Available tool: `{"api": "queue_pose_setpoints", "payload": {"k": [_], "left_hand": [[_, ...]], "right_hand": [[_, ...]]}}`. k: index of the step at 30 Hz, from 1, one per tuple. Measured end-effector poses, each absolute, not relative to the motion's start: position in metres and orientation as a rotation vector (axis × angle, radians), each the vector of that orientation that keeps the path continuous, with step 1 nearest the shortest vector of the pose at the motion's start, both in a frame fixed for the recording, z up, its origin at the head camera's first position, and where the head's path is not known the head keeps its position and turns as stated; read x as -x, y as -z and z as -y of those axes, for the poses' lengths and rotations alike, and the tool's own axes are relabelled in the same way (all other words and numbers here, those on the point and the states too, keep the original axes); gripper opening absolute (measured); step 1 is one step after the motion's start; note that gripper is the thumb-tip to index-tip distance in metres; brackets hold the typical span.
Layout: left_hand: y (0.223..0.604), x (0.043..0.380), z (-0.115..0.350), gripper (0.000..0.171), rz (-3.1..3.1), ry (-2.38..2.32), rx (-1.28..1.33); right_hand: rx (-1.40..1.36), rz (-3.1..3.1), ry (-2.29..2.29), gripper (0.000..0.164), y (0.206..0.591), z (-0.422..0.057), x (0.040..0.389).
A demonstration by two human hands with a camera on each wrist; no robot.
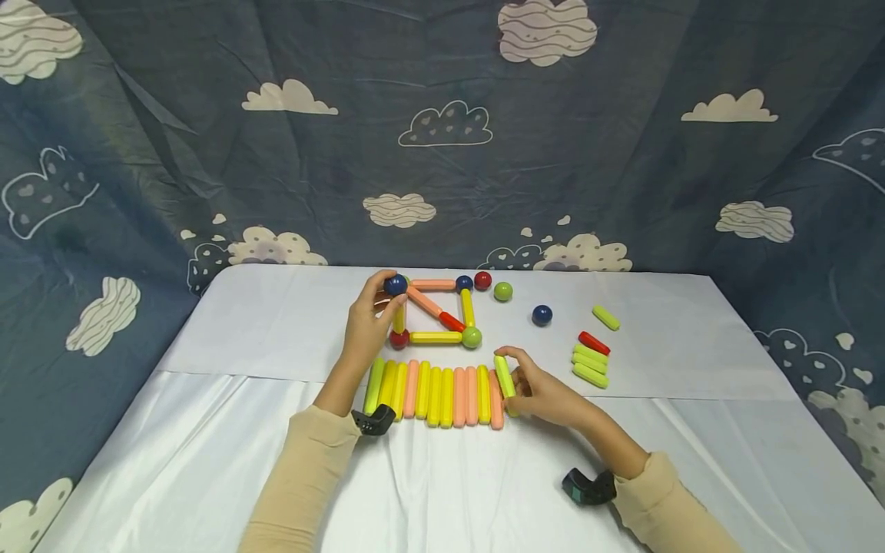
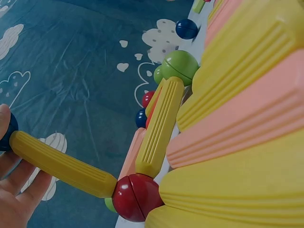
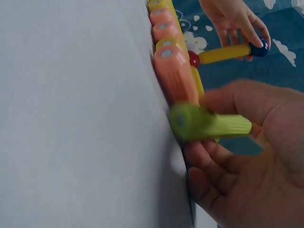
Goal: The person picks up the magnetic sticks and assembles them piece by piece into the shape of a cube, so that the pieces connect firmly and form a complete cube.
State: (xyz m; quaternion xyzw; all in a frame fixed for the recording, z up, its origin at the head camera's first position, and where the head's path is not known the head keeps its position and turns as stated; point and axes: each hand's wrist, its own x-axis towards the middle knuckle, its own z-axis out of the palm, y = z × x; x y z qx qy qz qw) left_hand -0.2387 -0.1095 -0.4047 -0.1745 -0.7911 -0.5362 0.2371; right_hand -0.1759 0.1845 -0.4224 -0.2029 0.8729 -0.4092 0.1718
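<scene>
My left hand [image 1: 368, 319] holds a dark blue ball [image 1: 396, 285] between thumb and fingers. In the left wrist view, a yellow rod [image 2: 64, 164] stands up from a red ball [image 2: 137, 197] to that blue ball. The red ball is a corner of a frame of rods and balls, with a green ball [image 1: 472, 337] at another corner and a pink-and-red diagonal [image 1: 435, 307] across it. My right hand [image 1: 542, 392] pinches a light green rod [image 1: 504, 376] at the right end of a row of rods [image 1: 445, 395]. That rod's near end is blurred in the right wrist view.
Loose red [image 1: 482, 280], green [image 1: 503, 291] and blue [image 1: 542, 315] balls lie right of the frame. Farther right are a red rod [image 1: 594, 342] and several green rods [image 1: 590, 369] on the white-covered table [image 1: 664, 461]. A dark cloud-print cloth [image 1: 442, 177] hangs behind.
</scene>
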Motion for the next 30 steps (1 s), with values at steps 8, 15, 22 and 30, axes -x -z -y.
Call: {"api": "queue_pose_setpoints", "payload": {"k": [8, 15, 22, 30], "left_hand": [[0.405, 0.238, 0.11, 0.04, 2.166, 1.507, 0.5], [0.404, 0.238, 0.11, 0.04, 2.143, 1.532, 0.566], [0.403, 0.237, 0.111, 0.04, 2.129, 1.564, 0.604], [0.371, 0.215, 0.107, 0.037, 2.18, 1.541, 0.633]], "right_hand": [[0.731, -2.751, 1.146, 0.052, 0.394, -0.153, 0.202], [0.808, -2.852, 1.283, 0.024, 0.371, -0.116, 0.229], [0.839, -2.904, 1.336, 0.028, 0.362, -0.092, 0.241], [0.846, -2.895, 1.395, 0.027, 0.362, -0.09, 0.247]]}}
